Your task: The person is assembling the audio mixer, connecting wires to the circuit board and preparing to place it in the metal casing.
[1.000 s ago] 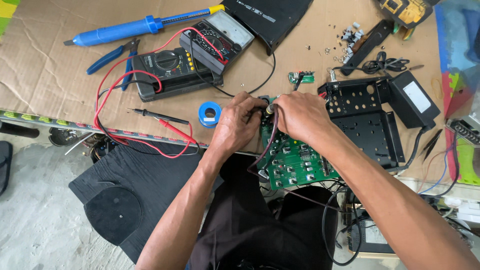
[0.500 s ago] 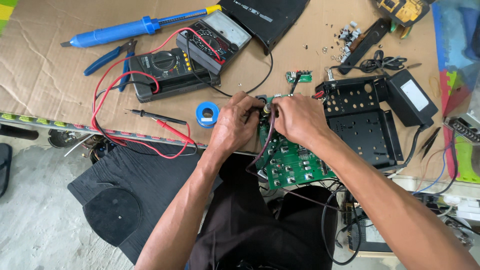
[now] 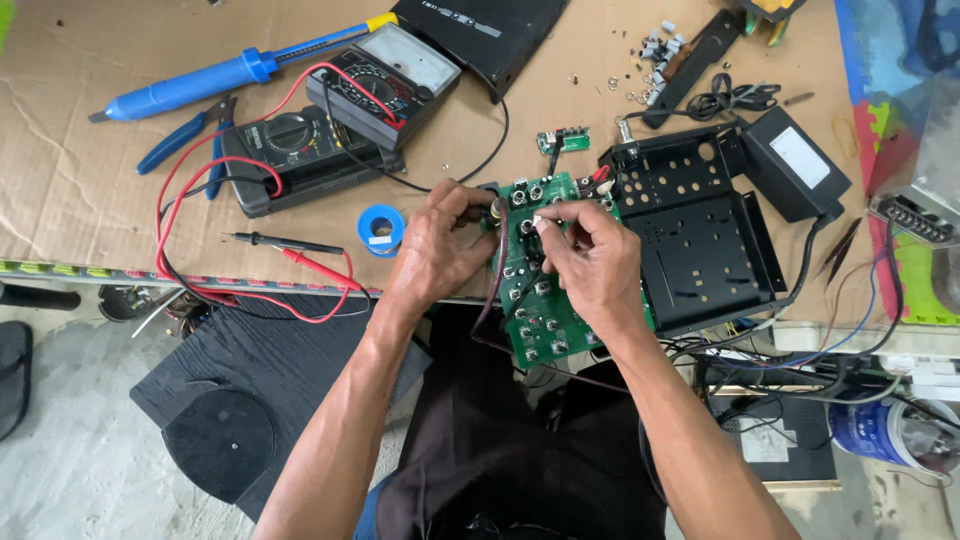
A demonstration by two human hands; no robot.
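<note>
Since a second before, I had tipped the green board [image 3: 545, 305] up off the bench [image 3: 80, 190] edge, nearer my lap. My left hand [image 3: 435, 245] clamped its top-left corner, fingers together. My right hand [image 3: 590, 265] pinched something small and pale at a top component, perhaps a knob. The black chassis [image 3: 700, 235] sat beside.

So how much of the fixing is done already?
Done, it seems: the green circuit board is out of the black metal chassis, and loose screws lie on the cardboard. In hand: the left hand steadies the board's edge while the right hand pinches a small part on top. Left, probably: the board is not back in the chassis, and the multimeter probes lie unused.
</note>
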